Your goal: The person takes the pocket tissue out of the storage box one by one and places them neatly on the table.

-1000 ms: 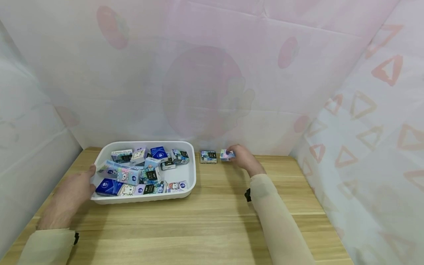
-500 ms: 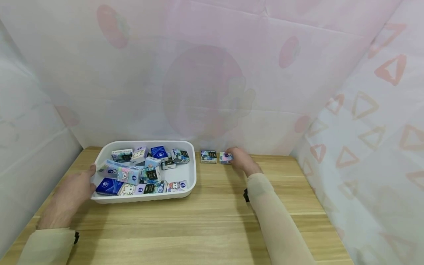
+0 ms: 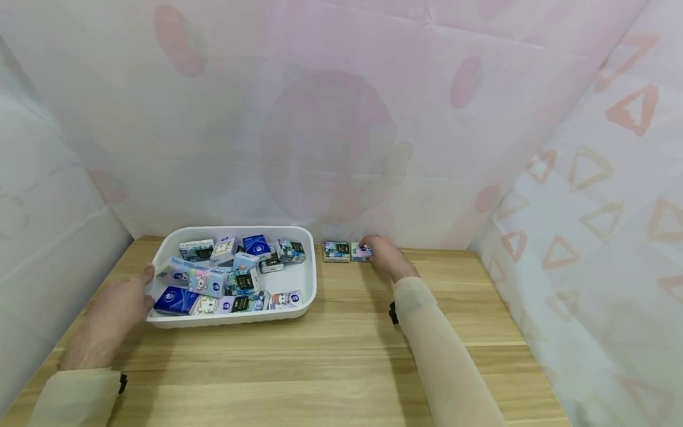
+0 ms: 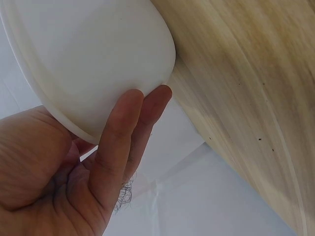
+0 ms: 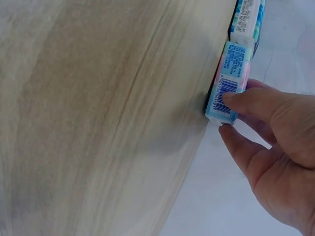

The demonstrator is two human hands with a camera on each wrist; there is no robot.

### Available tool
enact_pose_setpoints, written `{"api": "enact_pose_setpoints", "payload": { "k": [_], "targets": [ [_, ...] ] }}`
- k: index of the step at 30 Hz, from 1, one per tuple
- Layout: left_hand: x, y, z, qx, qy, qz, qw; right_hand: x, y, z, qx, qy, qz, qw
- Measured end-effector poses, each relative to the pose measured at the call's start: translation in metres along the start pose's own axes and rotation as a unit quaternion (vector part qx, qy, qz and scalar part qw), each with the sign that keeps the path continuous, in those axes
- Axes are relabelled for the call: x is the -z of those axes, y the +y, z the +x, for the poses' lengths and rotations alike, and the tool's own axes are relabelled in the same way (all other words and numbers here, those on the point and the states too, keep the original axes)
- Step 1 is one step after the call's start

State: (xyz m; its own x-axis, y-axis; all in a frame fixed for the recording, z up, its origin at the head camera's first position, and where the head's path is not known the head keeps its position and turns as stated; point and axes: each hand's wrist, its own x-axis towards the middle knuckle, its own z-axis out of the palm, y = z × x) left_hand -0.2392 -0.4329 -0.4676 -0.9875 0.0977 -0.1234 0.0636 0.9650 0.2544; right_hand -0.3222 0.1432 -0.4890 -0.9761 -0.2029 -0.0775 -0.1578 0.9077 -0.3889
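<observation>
My left hand (image 3: 114, 308) grips the left end of a white plastic tray (image 3: 310, 279); in the left wrist view its fingers press the outer wall, with the thumb side at the rim. Several tissue packs lie jumbled in the tray, among them a dark blue pack (image 3: 176, 300). Against the back wall my right hand (image 3: 388, 258) holds a light blue and pink tissue pack (image 5: 233, 66). Its thumb lies on the barcode side, one finger touches the end, and others are behind. This pack touches a dark floral tissue pack (image 3: 337, 252) on its left.
A wooden table (image 3: 320, 367) carries everything. A pale printed sheet (image 3: 331, 148) rises along its back edge, and more sheeting (image 3: 592, 237) stands on the right. The tray's right end is close to the dark floral pack.
My right hand has slid the light blue and pink tissue pack left until it meets the dark floral one. My left hand and the tray have stayed in place.
</observation>
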Motion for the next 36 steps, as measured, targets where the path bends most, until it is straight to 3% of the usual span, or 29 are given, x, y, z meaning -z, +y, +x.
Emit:
{"api": "enact_pose_setpoints", "payload": {
  "k": [11, 18, 22, 30, 36],
  "targets": [
    [0.001, 0.003, -0.001, -0.002, 0.002, 0.001, 1.0, -0.002, -0.004, -0.005, -0.006, 0.019, 0.008, 0.9998],
    [0.002, 0.004, -0.003, -0.002, 0.002, 0.001, 1.0, 0.01, -0.031, -0.006, -0.002, 0.046, -0.002, 0.9989],
    [0.002, 0.002, -0.005, 0.0, -0.005, -0.012, 0.9999, 0.018, -0.056, -0.009, 0.031, 0.046, 0.003, 0.9985],
    [0.001, 0.001, -0.007, -0.004, 0.0, -0.016, 0.9999, 0.015, -0.098, -0.016, 0.142, 0.05, 0.003, 0.9885],
    [0.001, 0.001, -0.004, -0.007, 0.0, -0.003, 1.0, 0.002, -0.119, -0.017, 0.201, -0.004, -0.014, 0.9794]
  ]
}}
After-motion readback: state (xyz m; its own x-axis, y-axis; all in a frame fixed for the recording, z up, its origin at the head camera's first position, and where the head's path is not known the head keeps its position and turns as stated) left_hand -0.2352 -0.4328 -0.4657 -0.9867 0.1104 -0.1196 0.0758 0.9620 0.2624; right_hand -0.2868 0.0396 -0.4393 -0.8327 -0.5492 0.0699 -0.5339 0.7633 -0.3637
